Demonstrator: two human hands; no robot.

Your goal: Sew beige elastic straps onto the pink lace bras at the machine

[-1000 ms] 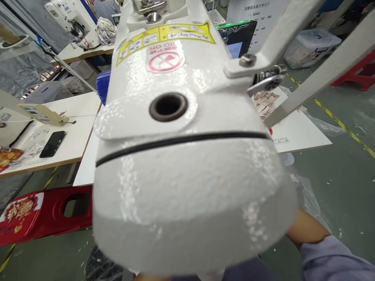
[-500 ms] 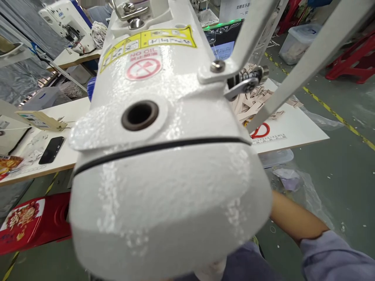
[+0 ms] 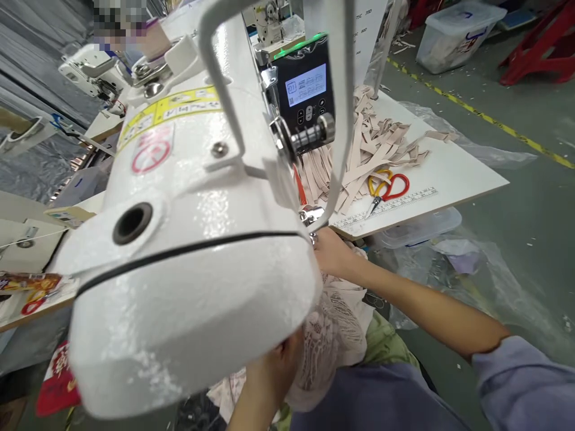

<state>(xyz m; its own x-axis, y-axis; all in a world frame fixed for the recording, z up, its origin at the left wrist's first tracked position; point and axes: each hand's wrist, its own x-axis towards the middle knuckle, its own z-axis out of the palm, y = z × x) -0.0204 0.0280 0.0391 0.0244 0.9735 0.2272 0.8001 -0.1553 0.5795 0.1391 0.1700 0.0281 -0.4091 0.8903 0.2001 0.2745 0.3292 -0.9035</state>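
A white sewing machine head (image 3: 197, 317) fills the middle of the head view and covers much of my hands. My right hand (image 3: 335, 254) is beside its right edge, just below the metal thread guide, against pale pink lace fabric (image 3: 321, 347). Its fingers are hidden behind the machine. Lower down, my left hand (image 3: 276, 365) touches the left side of the lace; its fingers are mostly covered by the machine head. The lace hangs over my lap between both hands.
A control panel (image 3: 305, 84) with a lit screen stands behind the machine. Pale fabric strips (image 3: 377, 143) are heaped on the white table (image 3: 467, 173), near red-and-yellow scissors (image 3: 389, 187) and a printed ruler (image 3: 404, 200). A lidded plastic box (image 3: 453, 42) and red stool (image 3: 539, 54) are on the floor.
My view has shifted, so the machine head sits further left and the control panel shows. Both hands and the lace, largely hidden before, have come into sight.
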